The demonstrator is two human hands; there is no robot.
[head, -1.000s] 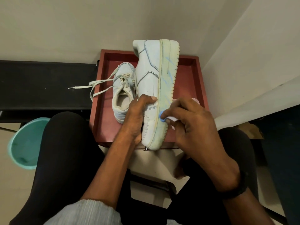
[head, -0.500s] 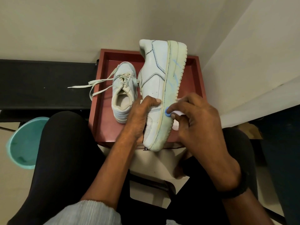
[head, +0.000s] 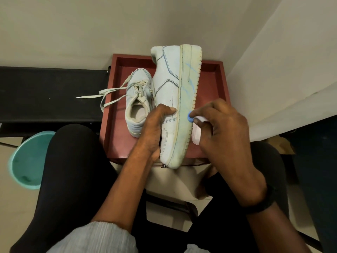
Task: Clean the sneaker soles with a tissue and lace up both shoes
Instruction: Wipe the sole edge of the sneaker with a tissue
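Presently: left hand [head: 155, 132] grips the white sneaker [head: 171, 92], which is tipped on its side over the red tray [head: 211, 84]. Thumb on upper; blue-streaked sole edge faces right. Right hand [head: 224, 132] pinches a white tissue [head: 199, 119], blue-stained tip touching the sole edge. Second sneaker [head: 138, 99] sits upright in the tray just left, laces [head: 102, 92] loose over the rim.

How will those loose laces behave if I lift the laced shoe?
The laces would probably dangle and drag: they trail limp over the tray edge. The sneaker itself likely keeps its shape; its collar stands open.
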